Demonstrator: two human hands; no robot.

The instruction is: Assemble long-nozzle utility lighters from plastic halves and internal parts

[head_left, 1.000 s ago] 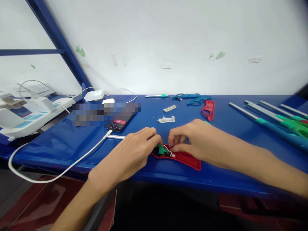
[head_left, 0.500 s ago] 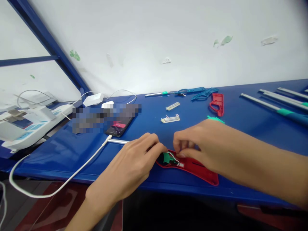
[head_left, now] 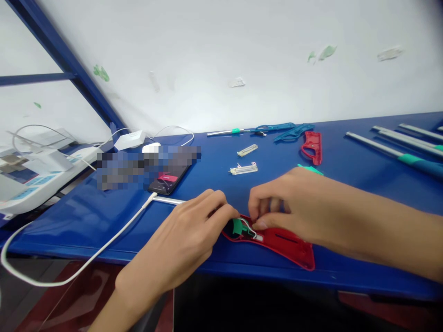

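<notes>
Seemingly routing thin white wire (head_left: 249, 225) | left hand (head_left: 197, 226) at, right hand (head_left: 292, 198) over curved red plastic shell (head_left: 292, 249); grips unclear | probably needs delicacy next

The left grip (head_left: 194, 235) curls, knuckles up, over the red shell's (head_left: 282, 249) left end, while the right grip (head_left: 282, 198) bends above its middle, thumb (head_left: 272, 221) close to forefinger (head_left: 255, 203).

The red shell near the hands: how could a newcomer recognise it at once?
At the front of the blue table, look by the left hand and right hand. The red shell there holds a green part; the red piece farther back shows none.
</notes>
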